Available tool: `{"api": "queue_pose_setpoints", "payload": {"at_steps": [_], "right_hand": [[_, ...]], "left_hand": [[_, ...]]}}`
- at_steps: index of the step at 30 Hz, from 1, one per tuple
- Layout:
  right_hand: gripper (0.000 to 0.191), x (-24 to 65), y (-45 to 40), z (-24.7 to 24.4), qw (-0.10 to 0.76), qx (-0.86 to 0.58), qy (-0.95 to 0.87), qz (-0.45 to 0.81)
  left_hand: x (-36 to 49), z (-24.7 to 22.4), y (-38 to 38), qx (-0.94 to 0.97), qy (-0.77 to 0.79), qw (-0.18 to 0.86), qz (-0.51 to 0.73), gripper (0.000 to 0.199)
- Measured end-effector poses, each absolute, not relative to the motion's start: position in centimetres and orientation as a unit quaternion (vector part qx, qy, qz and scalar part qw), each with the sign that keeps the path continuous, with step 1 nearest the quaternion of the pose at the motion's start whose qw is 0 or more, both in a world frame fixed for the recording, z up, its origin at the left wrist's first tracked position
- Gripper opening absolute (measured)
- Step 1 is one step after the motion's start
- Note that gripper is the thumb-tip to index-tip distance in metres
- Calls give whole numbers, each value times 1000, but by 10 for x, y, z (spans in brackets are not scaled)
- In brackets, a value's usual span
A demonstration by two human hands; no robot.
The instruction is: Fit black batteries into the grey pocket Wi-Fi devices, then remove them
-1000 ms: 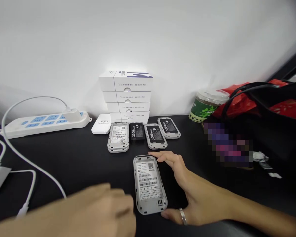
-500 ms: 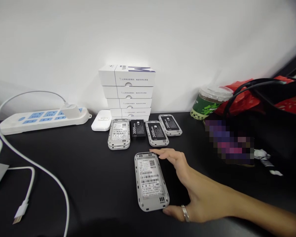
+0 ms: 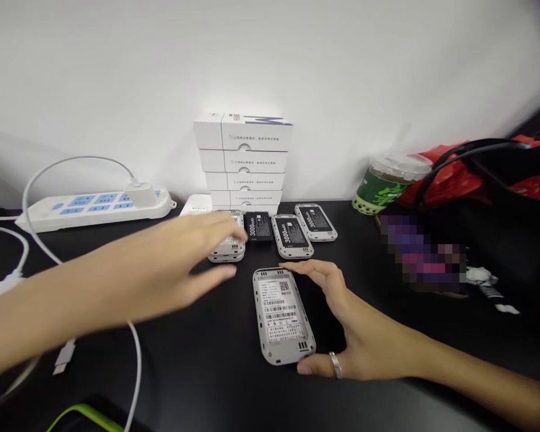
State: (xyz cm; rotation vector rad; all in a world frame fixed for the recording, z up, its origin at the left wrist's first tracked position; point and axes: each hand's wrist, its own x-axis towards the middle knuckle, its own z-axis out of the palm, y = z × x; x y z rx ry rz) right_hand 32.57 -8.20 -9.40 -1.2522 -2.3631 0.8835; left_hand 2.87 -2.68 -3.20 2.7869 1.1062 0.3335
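My right hand (image 3: 348, 330) spans a grey pocket router (image 3: 283, 316), its fingertips at the upper edge and its thumb at the lower corner. The router lies on the black table (image 3: 207, 384) with its barcode label facing up. My left hand (image 3: 171, 258) is open and reaches over a stack of two grey routers (image 3: 227, 255), hiding most of it. To the right of that stack lie a loose black 3000 mAh battery (image 3: 258, 227) and two grey routers (image 3: 291, 237) (image 3: 315, 222) with black batteries fitted.
Several white boxes (image 3: 243, 159) stand stacked against the white wall behind the routers. A white power strip (image 3: 94, 210) with a plug and white cable lies at the left. A plastic cup (image 3: 387, 186) and a black bag (image 3: 477, 198) with red plastic stand at the right.
My left hand has moved forward from the bottom edge to above the stacked routers. My right hand stays on the near router, and the view has shifted slightly.
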Motion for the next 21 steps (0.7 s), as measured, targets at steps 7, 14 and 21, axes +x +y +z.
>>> {"api": "queue_pose_setpoints", "payload": {"at_steps": [7, 14, 21], "right_hand": [[106, 328, -81, -93, 158, -432, -828, 320], [107, 327, -80, -94, 164, -425, -826, 331], [106, 325, -79, -92, 163, -433, -818, 342]], "left_hand": [[90, -24, 52, 918, 396, 1, -6, 66], [96, -41, 54, 922, 386, -11, -31, 47], [99, -46, 51, 919, 394, 15, -20, 50]]}}
